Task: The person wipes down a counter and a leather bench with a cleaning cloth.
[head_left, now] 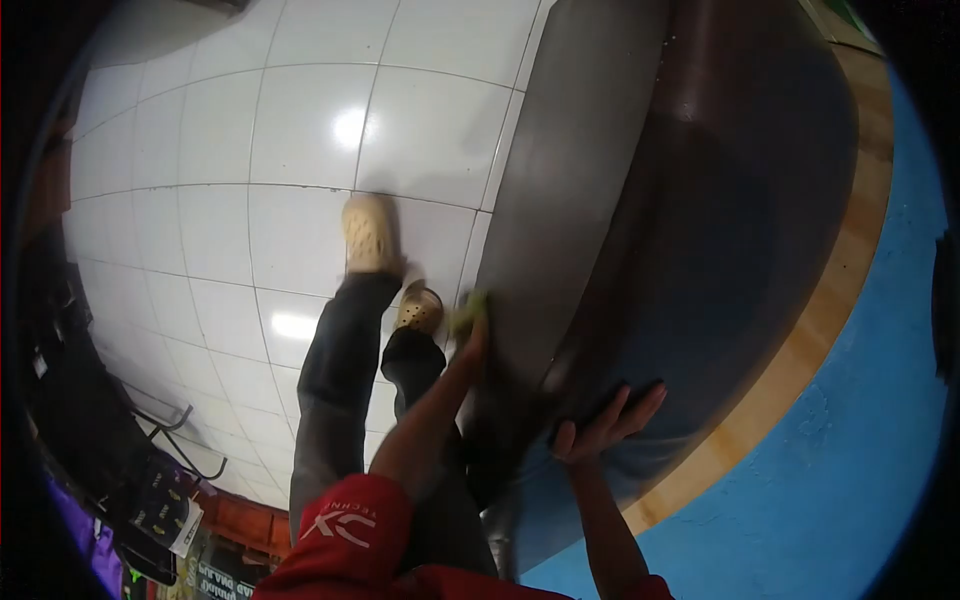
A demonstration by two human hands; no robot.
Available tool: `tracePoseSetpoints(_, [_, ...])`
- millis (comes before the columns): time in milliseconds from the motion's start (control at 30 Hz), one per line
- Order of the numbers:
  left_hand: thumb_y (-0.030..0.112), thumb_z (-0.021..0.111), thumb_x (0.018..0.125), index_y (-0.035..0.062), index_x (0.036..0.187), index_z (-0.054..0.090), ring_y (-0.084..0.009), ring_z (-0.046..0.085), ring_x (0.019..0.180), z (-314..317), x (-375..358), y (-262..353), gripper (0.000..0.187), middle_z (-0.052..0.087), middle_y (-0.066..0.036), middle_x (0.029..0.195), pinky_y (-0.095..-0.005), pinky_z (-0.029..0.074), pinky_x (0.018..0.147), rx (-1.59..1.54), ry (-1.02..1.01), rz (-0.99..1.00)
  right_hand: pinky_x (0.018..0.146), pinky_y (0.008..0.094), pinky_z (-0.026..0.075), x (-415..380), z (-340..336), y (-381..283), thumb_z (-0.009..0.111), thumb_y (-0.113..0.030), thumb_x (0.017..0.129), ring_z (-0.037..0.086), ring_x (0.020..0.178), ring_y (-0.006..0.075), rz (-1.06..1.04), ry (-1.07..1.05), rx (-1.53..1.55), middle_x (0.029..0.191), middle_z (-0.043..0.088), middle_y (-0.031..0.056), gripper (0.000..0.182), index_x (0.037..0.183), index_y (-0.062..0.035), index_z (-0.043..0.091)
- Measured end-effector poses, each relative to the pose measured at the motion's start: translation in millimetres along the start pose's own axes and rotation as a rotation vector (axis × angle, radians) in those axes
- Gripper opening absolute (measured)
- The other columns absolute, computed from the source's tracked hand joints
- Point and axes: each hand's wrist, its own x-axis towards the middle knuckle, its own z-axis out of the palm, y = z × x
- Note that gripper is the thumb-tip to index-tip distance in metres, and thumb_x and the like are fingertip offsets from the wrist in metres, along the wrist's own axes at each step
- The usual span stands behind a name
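Observation:
My left hand (474,345) reaches down past my legs with its fingers closed around a small yellow-green cloth or sponge (468,314). The held thing is blurred and lies right at the lower edge of the grey-brown front panel (570,130) of a long, dark brown, leather-like seat. On the seat's dark top (740,220), my right hand (605,428) rests with its fingers apart, holding nothing. Its palm is hidden, and the surface shows creases beside it.
My feet, in beige clogs (368,235), stand on white floor tiles (310,120) beside the seat. A tan border (830,290) and a blue wall (830,450) run along the right. At lower left are a dark metal frame (170,430) and several packaged goods (165,515).

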Motion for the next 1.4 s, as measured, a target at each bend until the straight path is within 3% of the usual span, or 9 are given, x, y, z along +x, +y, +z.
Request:
tracePoseSetpoints(167, [0.042, 0.035, 0.097, -0.0004, 0.147, 0.021, -0.025, 0.023, 0.14, 226.1, -94.0, 262.0, 0.067, 0.023, -0.015, 0.151, -0.036, 0.018, 0.115, 0.191, -0.252, 0.717, 0.106, 0.0645, 0.02, 4.5, -2.8, -5.6, 0.034, -0.057, 0.091, 0.019, 0.136, 0.0524, -0.001, 0.003, 0.014, 0.148, 0.018, 0.0349, 0.074, 0.145, -0.0054, 0.032])
tracePoseSetpoints(267, [0.022, 0.057, 0.089, -0.0004, 0.147, 0.022, -0.0375, 0.019, 0.141, 274.1, -205.1, 275.8, 0.071, 0.019, -0.026, 0.15, -0.0433, 0.015, 0.115, 0.734, -0.059, 1.303, 0.105, 0.0608, 0.024, 26.8, -26.0, -21.7, 0.046, -0.046, 0.091, 0.031, 0.129, 0.0493, 0.073, -0.05, 0.057, 0.143, 0.026, 0.0336, 0.062, 0.135, -0.0024, 0.042])
tracePoseSetpoints(567, [0.051, 0.032, 0.1, 0.0127, 0.148, 0.027, -0.023, 0.035, 0.132, -58.6, 24.4, -88.2, 0.063, 0.036, -0.01, 0.146, -0.037, 0.03, 0.107, 0.062, 0.134, -0.178, 0.108, 0.0457, 0.027, 360.1, -12.3, 47.4, 0.046, -0.032, 0.096, 0.038, 0.127, 0.0391, -0.077, 0.128, -0.157, 0.139, 0.041, 0.0243, 0.049, 0.134, 0.0, 0.046])
tracePoseSetpoints(633, [0.051, 0.031, 0.1, 0.008, 0.15, 0.019, -0.0282, 0.026, 0.139, 10.0, 11.3, 41.5, 0.068, 0.026, -0.015, 0.152, -0.0405, 0.021, 0.114, 0.324, 0.18, -0.124, 0.11, 0.0425, 0.025, 425.2, 15.9, 42.9, 0.042, -0.035, 0.098, 0.036, 0.132, 0.0376, -0.073, 0.205, -0.257, 0.142, 0.041, 0.0234, 0.052, 0.138, -0.0002, 0.044])
tracePoseSetpoints(767, [0.054, 0.029, 0.099, 0.0001, 0.148, 0.021, -0.0323, 0.033, 0.136, 131.4, 53.4, 253.1, 0.073, 0.037, -0.021, 0.146, -0.0402, 0.021, 0.115, 0.611, 0.218, 0.216, 0.111, 0.0434, 0.024, 433.7, 35.8, 35.9, 0.041, -0.038, 0.098, 0.033, 0.135, 0.0382, -0.124, 0.28, -0.086, 0.141, 0.043, 0.0223, 0.054, 0.136, 0.0012, 0.046])
tracePoseSetpoints(900, [0.04, 0.05, 0.091, -0.0031, 0.139, 0.037, -0.0403, 0.029, 0.135, 229.6, 49.3, 311.1, 0.066, 0.03, -0.027, 0.146, -0.0485, 0.026, 0.109, 0.862, 0.211, 1.784, 0.111, 0.0436, 0.024, 436.9, 39.1, 48.3, 0.042, -0.036, 0.098, 0.033, 0.134, 0.0392, -0.129, 0.279, -0.135, 0.142, 0.042, 0.0225, 0.053, 0.137, -0.0006, 0.045])
tracePoseSetpoints(1100, [0.032, 0.04, 0.096, -0.0025, 0.147, 0.022, -0.0356, 0.018, 0.142, 178.4, -109.0, 163.1, 0.064, 0.016, -0.022, 0.154, -0.0428, 0.017, 0.115, 0.535, 0.147, 0.822, 0.111, 0.0498, 0.02, 452.1, 31.7, 24.7, 0.043, -0.034, 0.098, 0.029, 0.136, 0.042, -0.091, 0.33, -0.21, 0.147, 0.034, 0.0222, 0.053, 0.144, -0.0094, 0.038])
tracePoseSetpoints(1167, [0.036, 0.041, 0.1, -0.0011, 0.148, 0.017, -0.029, 0.019, 0.142, 79.9, -50.8, 59.0, 0.066, 0.015, -0.018, 0.155, -0.0421, 0.013, 0.116, 2.415, 0.638, 0.469, 0.112, 0.0522, 0.017, 434.8, 27.8, 26.4, 0.042, -0.036, 0.097, 0.025, 0.139, 0.0413, -0.01, 0.251, -0.204, 0.15, 0.029, 0.0208, 0.055, 0.145, -0.0097, 0.036])
tracePoseSetpoints(1400, [0.035, 0.035, 0.1, -0.0005, 0.144, 0.03, -0.0344, 0.034, 0.133, 182.4, -32.5, 250.7, 0.057, 0.036, -0.021, 0.143, -0.0408, 0.025, 0.111, 0.737, 0.239, 0.611, 0.112, 0.0543, 0.014, 431.6, 28.9, 31.4, 0.04, -0.042, 0.097, 0.022, 0.14, 0.0408, 0.016, 0.245, -0.156, 0.152, 0.027, 0.0201, 0.059, 0.147, -0.0105, 0.034])
